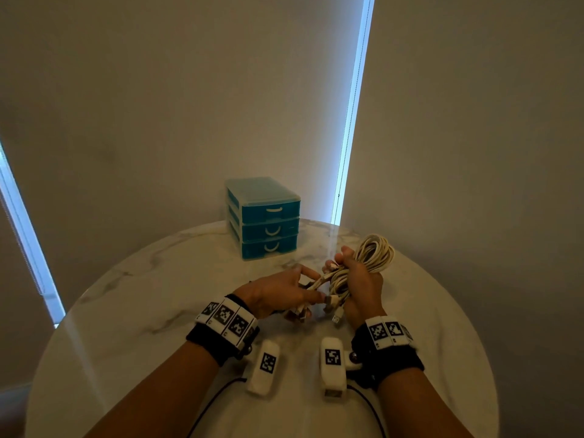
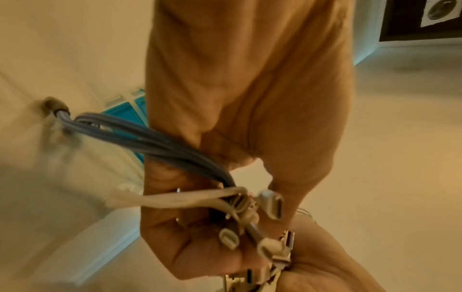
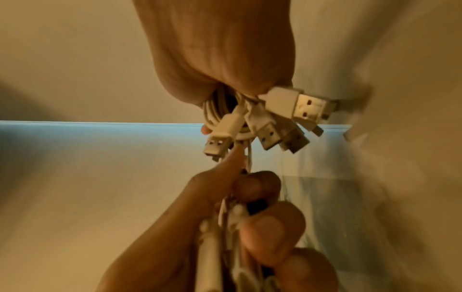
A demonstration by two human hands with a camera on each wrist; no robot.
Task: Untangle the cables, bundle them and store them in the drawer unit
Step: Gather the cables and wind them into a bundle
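Above marble tabletop (image 1: pixel 158 311), R hand (image 1: pixel 363 282) fingers clench looped white cables (image 1: pixel 376 251); L hand (image 1: pixel 278 292) pinches plug ends.

Round marble table (image 1: pixel 132 279) against beige blinds (image 1: pixel 158 105) (daylight strips at their edges)

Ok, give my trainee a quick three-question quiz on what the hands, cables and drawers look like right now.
1. True or false: all three drawers of the drawer unit are shut.
2. Which hand grips the coiled cables? A) left hand B) right hand C) neither
3. Fill in: the left hand holds the loose cable ends near their ____.

Key:
1. True.
2. B, the right hand is wrapped round the coil above the table.
3. Connectors; USB plugs hang between the hands.
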